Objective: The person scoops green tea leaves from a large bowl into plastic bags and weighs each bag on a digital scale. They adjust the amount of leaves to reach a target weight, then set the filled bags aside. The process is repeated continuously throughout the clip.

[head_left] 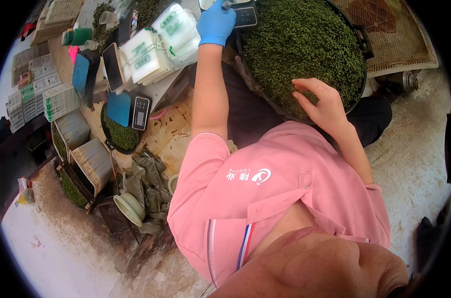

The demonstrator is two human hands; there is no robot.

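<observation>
Bare right hand in a tray of green sprouts, gloved left hand at a small scale.

The right hand [322,102] rests on the green sprouts [305,44] filling the round dark tray [363,42], fingers loosely curled and slightly apart. The blue-gloved left hand [215,22] touches a small digital scale [244,15] beside the tray's rim; whether its fingers pinch anything cannot be told. White plastic packs [146,57] lie nearby.

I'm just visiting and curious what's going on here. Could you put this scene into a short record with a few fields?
Left hand: in a blue glove, resting on a small dark digital scale.
Right hand: bare, fingers spread on loose green leaves.
Main container: large round dark tray heaped with the small green leaves.
Nearby: white plastic packets, second scale.
</observation>
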